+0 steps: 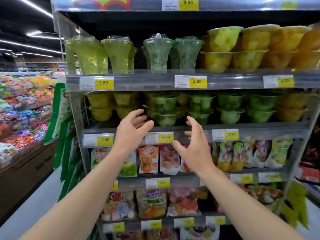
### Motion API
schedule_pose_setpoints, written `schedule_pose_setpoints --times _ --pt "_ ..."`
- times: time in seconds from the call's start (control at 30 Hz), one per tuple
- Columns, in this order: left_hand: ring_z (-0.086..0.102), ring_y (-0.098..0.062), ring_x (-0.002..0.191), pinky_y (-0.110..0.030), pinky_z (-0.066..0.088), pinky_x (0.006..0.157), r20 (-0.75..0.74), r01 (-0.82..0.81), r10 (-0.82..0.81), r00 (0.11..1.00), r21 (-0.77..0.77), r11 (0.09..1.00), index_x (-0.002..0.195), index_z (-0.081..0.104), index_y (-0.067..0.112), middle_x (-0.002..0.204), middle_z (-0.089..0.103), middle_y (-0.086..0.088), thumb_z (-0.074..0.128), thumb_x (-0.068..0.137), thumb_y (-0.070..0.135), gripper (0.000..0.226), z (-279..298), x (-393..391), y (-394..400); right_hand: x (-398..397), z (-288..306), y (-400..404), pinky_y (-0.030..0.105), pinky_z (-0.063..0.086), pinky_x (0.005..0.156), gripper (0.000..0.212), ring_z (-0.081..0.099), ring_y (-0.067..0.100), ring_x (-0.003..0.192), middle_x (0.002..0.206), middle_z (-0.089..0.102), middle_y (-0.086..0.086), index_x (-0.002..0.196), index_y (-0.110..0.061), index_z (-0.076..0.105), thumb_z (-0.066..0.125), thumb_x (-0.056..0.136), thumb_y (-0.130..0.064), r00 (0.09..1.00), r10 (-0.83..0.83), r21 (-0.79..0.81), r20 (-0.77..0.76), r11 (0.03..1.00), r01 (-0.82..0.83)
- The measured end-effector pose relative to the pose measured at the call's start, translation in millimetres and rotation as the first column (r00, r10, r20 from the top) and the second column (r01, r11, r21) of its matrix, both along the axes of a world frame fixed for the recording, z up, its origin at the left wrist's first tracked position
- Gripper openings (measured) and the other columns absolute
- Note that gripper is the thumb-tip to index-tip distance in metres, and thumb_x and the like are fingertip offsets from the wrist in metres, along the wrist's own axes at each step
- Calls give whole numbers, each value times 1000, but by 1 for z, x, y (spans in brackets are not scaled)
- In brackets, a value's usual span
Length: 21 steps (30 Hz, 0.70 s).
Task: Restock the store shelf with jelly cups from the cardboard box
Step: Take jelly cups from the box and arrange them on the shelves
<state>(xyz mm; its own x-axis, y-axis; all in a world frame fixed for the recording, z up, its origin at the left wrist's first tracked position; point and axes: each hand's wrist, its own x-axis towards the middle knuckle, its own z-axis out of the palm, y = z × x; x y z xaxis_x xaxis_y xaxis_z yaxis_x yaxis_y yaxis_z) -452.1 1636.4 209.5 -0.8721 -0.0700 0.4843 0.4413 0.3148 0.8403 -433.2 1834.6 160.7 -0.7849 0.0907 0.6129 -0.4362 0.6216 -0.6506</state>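
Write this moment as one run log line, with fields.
left hand: open, empty | right hand: open, empty | both before stacked green jelly cups | middle shelf | box: unseen

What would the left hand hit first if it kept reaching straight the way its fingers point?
Probably the stacked green jelly cups at the shelf front: the left hand is open, fingers aimed up-right at them, holding nothing. Depth is unclear, so the gap is uncertain.

Light: bright, cast by ceiling strips [32,7] at upper left.
Glare: seen on shelf rails [155,82].
Blur: edges softened, bent.
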Motion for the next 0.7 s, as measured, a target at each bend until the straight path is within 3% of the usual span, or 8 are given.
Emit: schedule_pose_setpoints --times 0.17,0.3,0.47,0.57,0.7 --pt "64 7 103 -12 53 85 98 73 -71 993 -16 997 131 58 30 117 68 15 72 89 28 44 -48 35 -9 35 -48 -6 29 40 106 77 38 7 134 150 30 -15 151 -35 22 69 90 -39 988 2 57 153 998 -11" --pt "60 4 111 -12 48 85 251 125 -112 961 -34 992 137 56 31 125 64 17 72 89 34 50 -106 55 -15 68 -97 -13 23 39 101 77 37 8 136 153 26 -15 152 -34 21 67 91 -42 940 -14 122 340 992 -29" --pt "59 2 113 -16 50 90 483 214 -192 854 9 977 140 54 31 130 61 15 73 88 34 56 -194 87 -25 107 -169 -20 37 40 110 78 31 13 142 157 25 -12 153 -34 21 66 91 -45 824 -81 201 561 979 -41" --pt "59 -7 119 -30 49 102 610 234 -211 764 43 971 141 53 27 132 61 9 75 87 30 58 -256 115 -34 131 -221 -24 36 41 109 79 34 13 141 156 28 -11 153 -33 22 67 89 -48 730 -125 264 672 961 -78" --pt "56 -9 119 -33 47 103 734 268 -200 649 25 963 140 53 28 128 57 13 73 88 26 56 -330 151 -43 166 -281 -22 34 45 101 74 46 16 130 149 35 -7 150 -28 30 67 89 -43 626 -142 270 767 956 -114"
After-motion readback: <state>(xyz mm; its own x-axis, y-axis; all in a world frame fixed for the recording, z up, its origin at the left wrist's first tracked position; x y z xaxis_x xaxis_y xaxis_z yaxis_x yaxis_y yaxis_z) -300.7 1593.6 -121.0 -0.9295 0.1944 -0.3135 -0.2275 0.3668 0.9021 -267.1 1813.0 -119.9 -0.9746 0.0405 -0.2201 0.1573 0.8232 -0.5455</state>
